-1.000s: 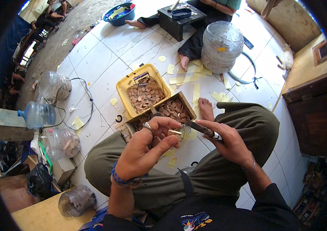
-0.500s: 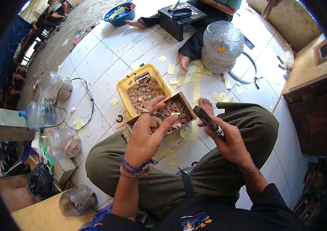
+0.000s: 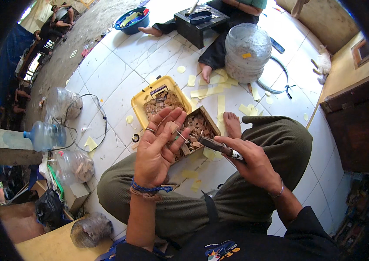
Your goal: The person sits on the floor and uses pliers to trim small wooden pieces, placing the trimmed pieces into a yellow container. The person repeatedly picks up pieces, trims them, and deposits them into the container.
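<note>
My left hand (image 3: 156, 143) is turned palm up over the boxes, fingers curled. A small flat brown piece (image 3: 172, 127) is pinched between its thumb and fingers. In my right hand (image 3: 256, 163) is a dark, stapler-like tool (image 3: 215, 145) with a black-and-white grip, its front end pointing left towards the left hand. A thin pale sliver (image 3: 182, 137) shows between the left fingers and the tool; what it is I cannot make out. Below the hands, a wooden box (image 3: 211, 118) holds many small brown pieces. Beside it, a yellow tray (image 3: 137, 101) holds more of them.
Pale yellow paper scraps (image 3: 212, 90) lie on the white tiles. A large clear plastic container (image 3: 248, 54) stands ahead, near another person's bare foot (image 3: 205, 72) and a small black table (image 3: 197, 32). Plastic bottles (image 3: 47, 135) and a cable (image 3: 104, 117) lie at left, a cat (image 3: 322, 63) at far right.
My left hand has rolled palm up, bringing the brown piece into view. The tool in my right hand has moved left and down, closer to the left fingers, and now lies flatter.
</note>
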`<control>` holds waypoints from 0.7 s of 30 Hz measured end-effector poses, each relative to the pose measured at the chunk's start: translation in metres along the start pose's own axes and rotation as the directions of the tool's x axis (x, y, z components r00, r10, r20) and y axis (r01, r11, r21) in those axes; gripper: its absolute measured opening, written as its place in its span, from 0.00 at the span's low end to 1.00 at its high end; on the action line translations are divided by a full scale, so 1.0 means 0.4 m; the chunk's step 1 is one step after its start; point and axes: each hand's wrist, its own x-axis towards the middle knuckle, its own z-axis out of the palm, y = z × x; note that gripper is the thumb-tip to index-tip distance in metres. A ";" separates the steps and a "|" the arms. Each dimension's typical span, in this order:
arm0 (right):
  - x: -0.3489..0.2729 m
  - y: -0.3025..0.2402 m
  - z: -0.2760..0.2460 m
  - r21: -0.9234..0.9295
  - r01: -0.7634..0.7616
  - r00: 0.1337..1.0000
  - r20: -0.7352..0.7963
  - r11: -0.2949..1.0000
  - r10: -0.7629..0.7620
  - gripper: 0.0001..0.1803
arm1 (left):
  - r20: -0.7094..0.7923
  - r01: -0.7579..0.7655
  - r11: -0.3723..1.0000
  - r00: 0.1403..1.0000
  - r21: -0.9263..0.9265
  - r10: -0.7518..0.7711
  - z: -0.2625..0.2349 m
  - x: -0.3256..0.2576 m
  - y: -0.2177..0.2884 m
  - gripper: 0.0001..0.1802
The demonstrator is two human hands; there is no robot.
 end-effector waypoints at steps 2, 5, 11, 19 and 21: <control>0.001 -0.003 0.001 0.001 -0.001 1.000 0.000 1.000 0.001 0.37 | -0.028 -0.011 1.000 1.000 0.014 0.011 0.005 0.000 -0.010 0.20; 0.007 -0.008 0.003 0.014 0.006 1.000 -0.015 1.000 -0.006 0.35 | -0.071 -0.018 1.000 0.997 -0.006 0.018 0.005 0.000 -0.013 0.16; 0.017 -0.017 0.008 0.059 -0.069 0.997 -0.041 0.996 0.072 0.29 | -0.094 -0.051 0.994 0.995 -0.099 0.041 -0.009 -0.009 -0.008 0.10; 0.029 -0.011 0.034 0.086 -0.078 0.991 -0.102 0.993 0.087 0.27 | -0.110 -0.142 0.976 0.986 -0.165 0.124 -0.016 -0.018 -0.003 0.15; 0.031 -0.009 0.039 0.033 -0.046 0.990 -0.130 0.998 0.050 0.29 | -0.088 -0.191 0.958 0.980 -0.213 0.176 -0.014 -0.024 -0.008 0.16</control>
